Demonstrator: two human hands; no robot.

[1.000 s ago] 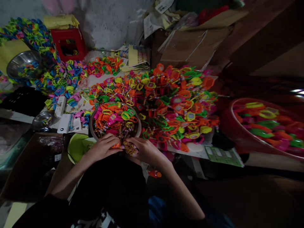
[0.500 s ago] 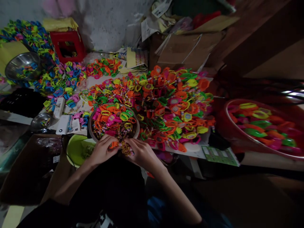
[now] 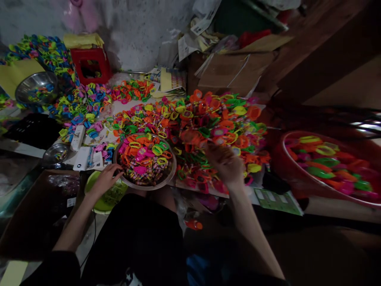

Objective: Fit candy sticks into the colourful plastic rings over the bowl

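Observation:
My left hand [image 3: 104,180] is at the left side of a metal bowl [image 3: 171,176], fingers loosely bent and apart, nothing visible in them. In the bowl lie colourful plastic toy watches [image 3: 139,153] and many small candy rolls in printed wrappers [image 3: 145,172]. My right hand [image 3: 228,165] reaches over a big heap of toy watches [image 3: 232,123] to the bowl's right. Motion smears its fingers. A blurred orange shape [image 3: 193,138] shows just beyond the fingertips; whether it is held cannot be made out.
At right stands a red tub [image 3: 287,167] of watches. A lime-green basin [image 3: 110,198] sits below the left hand, beside a cardboard box [image 3: 38,214]. A white power strip [image 3: 77,137], small metal bowl [image 3: 55,155] and red stool [image 3: 91,65] are at left. A carton [image 3: 235,69] stands behind.
My hands were together at the bowl's front edge over an orange piece and small wrapped pieces. They have parted: the right swung right and up over the heap, the left drew back left.

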